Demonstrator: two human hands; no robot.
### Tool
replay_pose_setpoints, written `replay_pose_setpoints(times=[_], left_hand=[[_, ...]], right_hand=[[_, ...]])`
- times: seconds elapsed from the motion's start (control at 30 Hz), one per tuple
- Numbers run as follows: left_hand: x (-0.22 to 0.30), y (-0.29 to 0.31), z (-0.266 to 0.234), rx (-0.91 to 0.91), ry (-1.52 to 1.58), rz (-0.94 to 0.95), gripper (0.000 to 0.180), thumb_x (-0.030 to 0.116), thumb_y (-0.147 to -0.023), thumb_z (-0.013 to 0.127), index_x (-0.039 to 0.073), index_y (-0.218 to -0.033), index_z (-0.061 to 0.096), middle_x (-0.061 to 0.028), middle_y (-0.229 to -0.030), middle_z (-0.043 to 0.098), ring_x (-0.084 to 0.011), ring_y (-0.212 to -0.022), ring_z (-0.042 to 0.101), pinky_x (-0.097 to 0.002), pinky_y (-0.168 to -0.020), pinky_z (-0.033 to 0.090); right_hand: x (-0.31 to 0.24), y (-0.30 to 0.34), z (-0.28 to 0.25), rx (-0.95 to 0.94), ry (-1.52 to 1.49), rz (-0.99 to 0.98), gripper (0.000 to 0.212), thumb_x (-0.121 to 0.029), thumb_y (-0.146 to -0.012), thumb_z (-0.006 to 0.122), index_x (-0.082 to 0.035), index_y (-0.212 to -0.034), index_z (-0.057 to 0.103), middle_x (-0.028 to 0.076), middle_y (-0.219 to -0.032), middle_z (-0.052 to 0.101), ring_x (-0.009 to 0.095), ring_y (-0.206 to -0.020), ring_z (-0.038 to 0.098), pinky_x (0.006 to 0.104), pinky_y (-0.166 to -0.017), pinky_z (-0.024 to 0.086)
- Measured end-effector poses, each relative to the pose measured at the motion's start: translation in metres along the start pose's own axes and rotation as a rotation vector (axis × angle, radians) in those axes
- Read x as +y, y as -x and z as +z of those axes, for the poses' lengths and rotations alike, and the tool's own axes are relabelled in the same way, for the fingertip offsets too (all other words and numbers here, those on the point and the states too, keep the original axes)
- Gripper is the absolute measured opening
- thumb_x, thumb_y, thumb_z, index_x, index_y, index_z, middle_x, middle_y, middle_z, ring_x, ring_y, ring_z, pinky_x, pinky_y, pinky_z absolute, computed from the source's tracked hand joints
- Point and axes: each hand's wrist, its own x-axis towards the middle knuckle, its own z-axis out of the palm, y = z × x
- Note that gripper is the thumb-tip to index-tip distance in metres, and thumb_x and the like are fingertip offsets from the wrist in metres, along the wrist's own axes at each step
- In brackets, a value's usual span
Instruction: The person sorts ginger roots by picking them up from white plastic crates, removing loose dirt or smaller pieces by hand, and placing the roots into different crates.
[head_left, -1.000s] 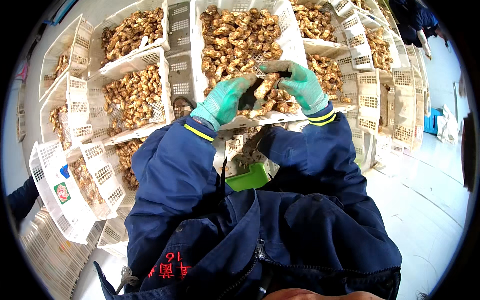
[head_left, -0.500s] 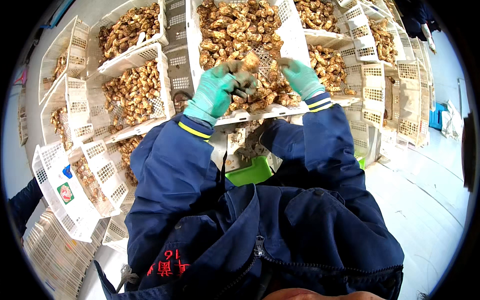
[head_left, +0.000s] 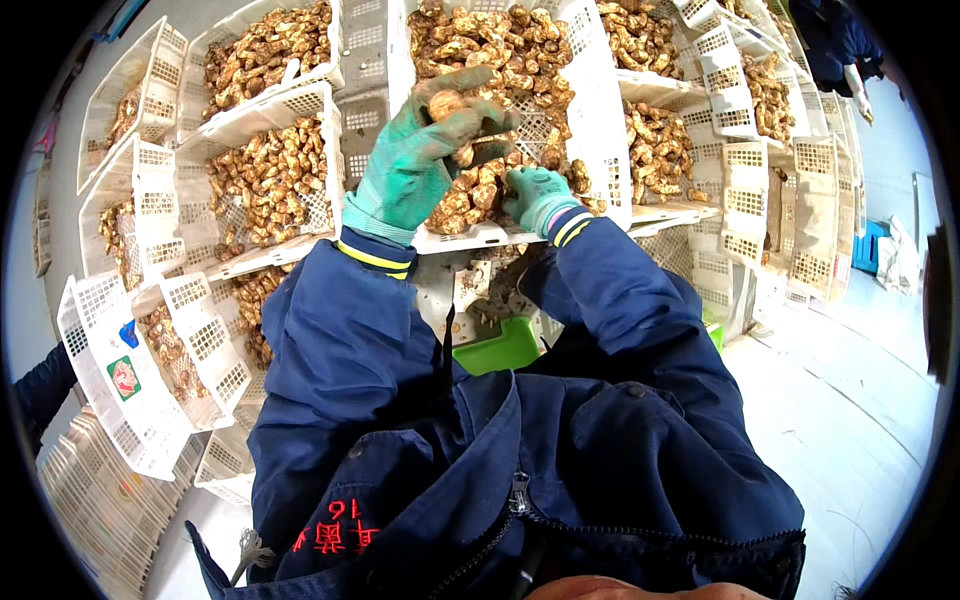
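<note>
Left hand (head_left: 430, 140), in a green glove with dark, soiled fingers, is closed around a mushroom (head_left: 447, 103) and raised above the near left part of a white crate (head_left: 606, 150). I see the mushroom's rounded, pale brown end poking up out of the glove; the fingers cover part of it, so I can't make out its full shape.

The right hand (head_left: 540, 197), gloved to match, is lower, at the near end of the same crate, fingers bent down among the mushrooms there. I can't tell whether it grips one or only touches them.

Beyond both hands I have a heap of brown, knobbly mushrooms (head_left: 500, 45), with a patch of the crate's slotted floor (head_left: 532, 128) showing through. More mushrooms (head_left: 265, 180) fill white crates over on the left, and others (head_left: 655, 150) lie in one just to the right. Below the crate's near end I see a bright green tub (head_left: 497, 345). Blue sleeves (head_left: 335, 310) with yellow cuff bands reach up from the lower part of my view. At the far right, a blue bin (head_left: 868, 247) sits beside a pale bag (head_left: 899, 258). Another person (head_left: 835, 45), dressed in dark blue, is at the upper right, well apart from these hands.
</note>
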Motion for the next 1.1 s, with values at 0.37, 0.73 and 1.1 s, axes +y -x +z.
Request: replay_pose_setpoints(times=[0.37,0.73,1.1], left_hand=[[-0.042,0.001,0.010,0.375,-0.148,-0.315,0.027,0.006,-0.085,0.059,-0.003,-0.110,0.059,-0.0149,-0.112,0.060,-0.0203,-0.100,0.059,-0.0285,-0.086,0.048],[-0.049,0.003,-0.008,0.145,0.044,-0.337,0.030,0.001,-0.080,0.058,-0.004,-0.109,0.056,-0.0128,-0.088,0.063,-0.0190,-0.074,0.064,-0.0299,-0.065,0.055],[0.043,0.019,-0.016,-0.222,0.390,0.133,0.050,0.030,-0.087,0.048,-0.006,-0.123,0.048,-0.0217,-0.118,0.052,-0.0270,-0.098,0.053,-0.0356,-0.078,0.046]], right_hand=[[0.071,0.049,-0.042,0.191,-1.920,-0.625,0.037,-0.014,-0.088,0.056,0.003,-0.121,0.049,0.009,-0.115,0.055,0.019,-0.101,0.056,0.0307,-0.085,0.051],[0.024,0.056,-0.076,0.923,-0.599,-0.665,0.037,-0.032,-0.086,0.058,-0.011,-0.117,0.058,0.013,-0.109,0.057,0.030,-0.104,0.053,0.0366,-0.089,0.044],[0.008,-0.059,-0.028,0.197,-0.058,-0.071,0.049,-0.036,-0.089,0.045,-0.011,-0.131,0.039,0.014,-0.123,0.053,0.030,-0.111,0.053,0.0428,-0.094,0.042]])
